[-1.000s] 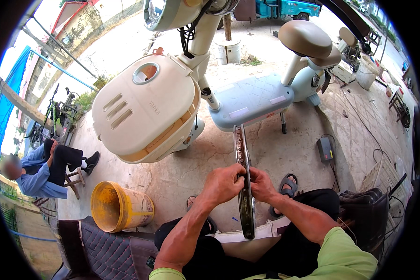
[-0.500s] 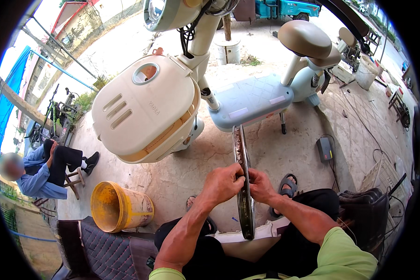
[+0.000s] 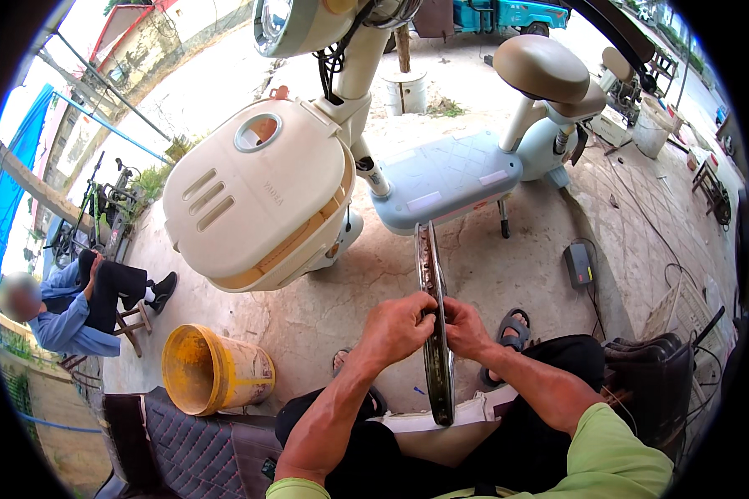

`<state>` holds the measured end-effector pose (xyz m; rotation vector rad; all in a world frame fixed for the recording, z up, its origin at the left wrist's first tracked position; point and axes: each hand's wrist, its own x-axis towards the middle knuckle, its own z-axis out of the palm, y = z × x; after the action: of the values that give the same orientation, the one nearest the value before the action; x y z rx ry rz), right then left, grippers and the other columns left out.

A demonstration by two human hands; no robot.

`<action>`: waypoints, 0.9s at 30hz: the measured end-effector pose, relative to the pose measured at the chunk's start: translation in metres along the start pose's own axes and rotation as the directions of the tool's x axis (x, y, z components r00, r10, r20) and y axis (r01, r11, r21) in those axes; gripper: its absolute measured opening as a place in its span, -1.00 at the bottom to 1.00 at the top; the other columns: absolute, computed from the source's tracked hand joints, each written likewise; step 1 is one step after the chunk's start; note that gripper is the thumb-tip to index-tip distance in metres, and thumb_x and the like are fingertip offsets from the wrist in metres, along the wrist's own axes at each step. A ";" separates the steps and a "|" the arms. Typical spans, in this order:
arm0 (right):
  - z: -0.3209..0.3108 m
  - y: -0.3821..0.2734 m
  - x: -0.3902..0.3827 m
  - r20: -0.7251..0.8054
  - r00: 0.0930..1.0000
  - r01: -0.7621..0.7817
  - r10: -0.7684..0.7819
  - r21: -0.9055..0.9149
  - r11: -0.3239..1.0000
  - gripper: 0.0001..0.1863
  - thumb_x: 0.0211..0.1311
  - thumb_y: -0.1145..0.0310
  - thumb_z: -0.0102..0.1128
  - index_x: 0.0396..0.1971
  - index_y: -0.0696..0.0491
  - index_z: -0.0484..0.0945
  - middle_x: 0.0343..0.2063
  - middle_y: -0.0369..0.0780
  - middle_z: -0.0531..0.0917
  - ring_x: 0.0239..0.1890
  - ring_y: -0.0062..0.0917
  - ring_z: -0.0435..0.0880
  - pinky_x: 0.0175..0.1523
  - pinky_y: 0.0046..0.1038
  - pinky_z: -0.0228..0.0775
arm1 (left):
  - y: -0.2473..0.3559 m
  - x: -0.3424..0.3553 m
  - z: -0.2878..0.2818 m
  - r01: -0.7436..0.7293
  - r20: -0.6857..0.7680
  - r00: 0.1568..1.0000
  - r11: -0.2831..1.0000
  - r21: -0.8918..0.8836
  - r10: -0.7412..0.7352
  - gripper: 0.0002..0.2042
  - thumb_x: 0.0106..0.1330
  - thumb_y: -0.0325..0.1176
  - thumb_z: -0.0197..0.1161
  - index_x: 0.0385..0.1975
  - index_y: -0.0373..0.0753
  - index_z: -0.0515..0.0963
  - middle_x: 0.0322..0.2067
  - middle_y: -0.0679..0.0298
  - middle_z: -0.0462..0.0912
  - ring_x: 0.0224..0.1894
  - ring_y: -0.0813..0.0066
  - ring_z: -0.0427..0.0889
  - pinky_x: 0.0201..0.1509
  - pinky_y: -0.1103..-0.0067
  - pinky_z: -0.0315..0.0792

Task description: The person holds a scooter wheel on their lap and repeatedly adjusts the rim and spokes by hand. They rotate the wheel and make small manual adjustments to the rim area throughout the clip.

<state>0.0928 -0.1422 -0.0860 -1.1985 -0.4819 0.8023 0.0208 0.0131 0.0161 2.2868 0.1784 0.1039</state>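
A metal wheel rim stands upright between my knees, seen nearly edge-on, with a dark, rust-marked channel. On its left side my left hand is closed, fingers bent around the rim's edge and thumb pressed against it. My right hand grips the rim from the right at about the same height. The fingertips of both hands are partly hidden by the rim. The rim's lower end lies over a whitish, torn-edged seat piece between my thighs. Its far end reaches toward a scooter's blue footboard.
A cream scooter front basket with lid stands ahead left. Left of my legs is a yellow-stained bucket beside a quilted dark pad. A person sits on a stool farther left. A black charger with a cable lies right.
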 end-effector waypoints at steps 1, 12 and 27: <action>0.000 0.001 0.000 0.001 1.000 -0.001 0.001 -0.015 1.000 -0.76 0.34 0.45 0.26 -0.04 0.16 0.57 -0.19 -0.35 0.67 -0.16 -0.72 0.60 -0.05 -0.58 0.50 | 0.000 0.000 0.001 -0.001 0.005 1.000 1.000 0.012 0.001 -0.83 0.18 -0.32 0.33 -0.28 -0.22 0.64 -0.56 0.15 0.63 -0.52 0.26 0.64 -0.39 0.41 0.47; -0.002 0.000 0.000 0.018 1.000 0.003 -0.003 0.014 1.000 -0.75 0.33 0.46 0.27 -0.03 0.15 0.58 -0.20 -0.36 0.66 -0.18 -0.73 0.59 -0.08 -0.57 0.49 | -0.002 0.001 0.003 -0.006 -0.005 1.000 1.000 0.014 0.006 -0.82 0.16 -0.32 0.34 -0.27 -0.22 0.64 -0.57 0.15 0.63 -0.51 0.22 0.63 -0.38 0.39 0.48; 0.001 -0.002 -0.002 0.019 1.000 -0.016 0.016 -0.008 1.000 -0.74 0.34 0.44 0.28 -0.02 0.15 0.57 -0.16 -0.34 0.66 -0.16 -0.72 0.59 -0.04 -0.56 0.49 | -0.003 0.002 -0.001 0.035 0.031 0.999 0.999 0.020 -0.035 -0.83 0.17 -0.32 0.31 -0.28 -0.22 0.63 -0.56 0.13 0.63 -0.51 0.20 0.64 -0.38 0.37 0.49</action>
<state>0.0913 -0.1429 -0.0837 -1.2038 -0.4922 0.8266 0.0222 0.0165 0.0142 2.3024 0.2040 0.0482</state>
